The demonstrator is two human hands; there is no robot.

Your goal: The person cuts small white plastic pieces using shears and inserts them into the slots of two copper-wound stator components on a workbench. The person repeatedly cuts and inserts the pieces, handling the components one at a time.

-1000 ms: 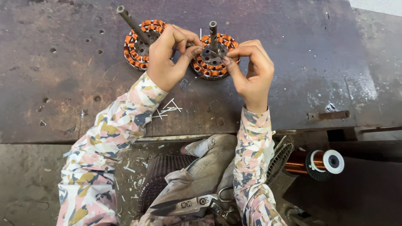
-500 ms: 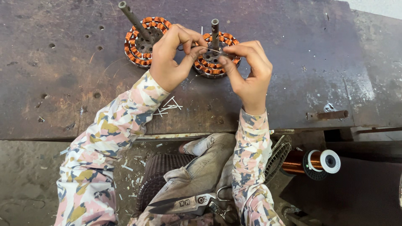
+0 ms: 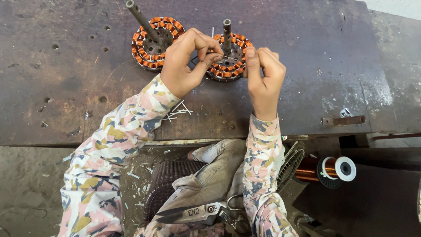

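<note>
Where both hands pinch wire, a scarred metal workbench [image 3: 307,79] spreads.

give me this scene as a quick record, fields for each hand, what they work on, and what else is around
left hand: left hand pinching a thin wire
right hand: right hand pinching the same wire's other end
worked on: right wound stator with upright shaft, beneath both hands
beside it: second wound stator, shaft tilted
surface: worn metal bench, cut wire bits
lap: scissors
lower right: copper wire spool
</note>
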